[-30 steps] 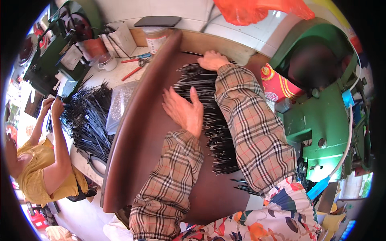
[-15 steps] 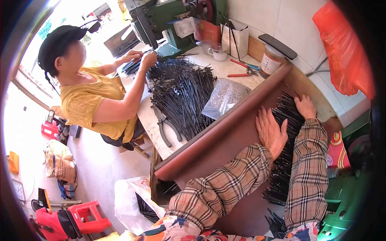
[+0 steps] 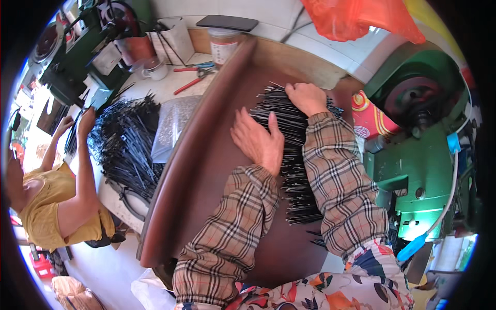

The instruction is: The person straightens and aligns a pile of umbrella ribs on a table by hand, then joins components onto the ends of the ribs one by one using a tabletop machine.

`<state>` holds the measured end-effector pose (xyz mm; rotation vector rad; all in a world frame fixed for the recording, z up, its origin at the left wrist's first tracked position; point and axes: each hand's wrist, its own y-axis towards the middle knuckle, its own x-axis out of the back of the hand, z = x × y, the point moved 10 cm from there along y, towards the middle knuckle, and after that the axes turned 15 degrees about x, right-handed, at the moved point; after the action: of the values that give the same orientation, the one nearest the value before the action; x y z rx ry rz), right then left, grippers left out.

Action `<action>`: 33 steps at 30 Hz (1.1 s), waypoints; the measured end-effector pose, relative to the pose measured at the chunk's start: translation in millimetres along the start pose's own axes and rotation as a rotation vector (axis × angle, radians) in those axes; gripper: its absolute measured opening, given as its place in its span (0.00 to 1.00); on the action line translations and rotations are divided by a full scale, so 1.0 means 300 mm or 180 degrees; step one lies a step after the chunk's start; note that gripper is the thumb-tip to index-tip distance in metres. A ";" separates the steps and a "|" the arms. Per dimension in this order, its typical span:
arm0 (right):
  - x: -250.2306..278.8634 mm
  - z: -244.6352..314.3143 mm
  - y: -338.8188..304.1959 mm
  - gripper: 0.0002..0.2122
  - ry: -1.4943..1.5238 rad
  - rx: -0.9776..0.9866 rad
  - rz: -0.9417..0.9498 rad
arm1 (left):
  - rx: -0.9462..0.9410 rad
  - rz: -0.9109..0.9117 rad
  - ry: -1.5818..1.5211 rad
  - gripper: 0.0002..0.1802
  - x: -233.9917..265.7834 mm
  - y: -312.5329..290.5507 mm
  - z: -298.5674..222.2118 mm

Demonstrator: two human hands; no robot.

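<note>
Fingers of your left hand [image 3: 261,142] stretch straight, seemingly empty, and those of your right hand [image 3: 308,99] bend loosely, their grip unclear, at the row of thin straight black rods [image 3: 298,178], which uneven pushing could skew on the smooth reddish-brown sheet [image 3: 279,253]: two hands, one row, one sheet, rods uncountable.

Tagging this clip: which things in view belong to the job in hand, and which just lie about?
Job in hand:
- thin black rods bunched at the bare left hand and bare right hand
- smooth brown curved-edged work surface

Seemingly lying about:
- red-handled metal pliers
- round white mug
- flat dark rectangular slab
</note>
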<state>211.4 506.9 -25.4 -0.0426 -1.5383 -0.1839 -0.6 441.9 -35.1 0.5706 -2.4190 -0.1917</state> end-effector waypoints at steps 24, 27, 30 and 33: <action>0.015 -0.041 -0.069 0.22 0.0553 0.0507 -0.0058 | 0.0519 0.0842 -0.0340 0.26 -0.008 0.011 0.013; 0.023 -0.063 -0.108 0.21 0.0579 0.0497 0.0107 | 0.0586 0.0935 -0.0218 0.23 -0.014 -0.016 -0.004; 0.004 -0.071 -0.112 0.22 0.0574 0.0449 0.0206 | -0.0122 0.0610 -0.0682 0.20 0.003 -0.055 -0.078; -0.005 -0.082 -0.113 0.24 0.0410 0.0328 0.0286 | -0.0480 0.0594 -0.0606 0.20 -0.005 -0.064 -0.100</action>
<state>230.7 470.0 -30.8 -0.0180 -1.4123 -0.0350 25.6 425.6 -17.6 0.2668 -2.5959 -0.3595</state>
